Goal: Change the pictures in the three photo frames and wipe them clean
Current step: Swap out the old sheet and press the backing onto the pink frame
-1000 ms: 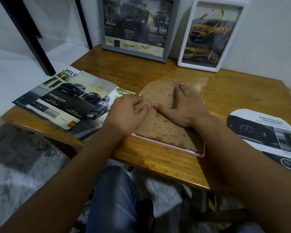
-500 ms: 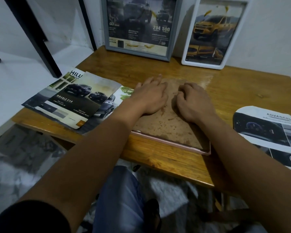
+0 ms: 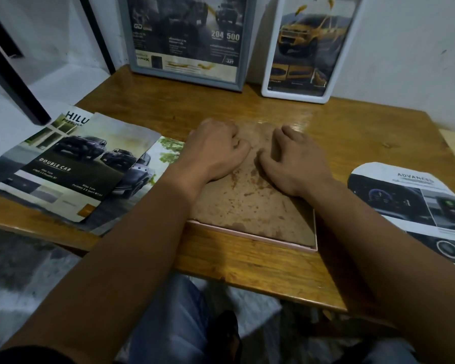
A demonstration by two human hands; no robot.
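Left of frame: loose car brochures (image 3: 71,166) fanned over the worktop (image 3: 247,266) edge, likely the replacement pictures.

Centre: pink frame (image 3: 250,236) face down, stained brown backing board (image 3: 247,203) up, both hands on its far half. Left hand (image 3: 216,151) knuckles up, fingers (image 3: 237,143) curled and bunched, tips dug toward the board near its top edge; whether pinching a tab or only pressing, cannot tell. Right hand (image 3: 294,164) just beside it, fingers (image 3: 283,137) likewise curled under, thumb pointing inward, nothing visibly gripped.

Probably working the backing loose. Best done with even pressure from both sides, tabs turned fully before prying, lift begun at one corner, frame kept flat so any glass beneath stays put.

Upper centre: grey frame (image 3: 184,77) leaning on the wall. To its right: white frame (image 3: 294,97) with a yellow truck picture.

Far right: another brochure (image 3: 415,203) overhanging the edge.
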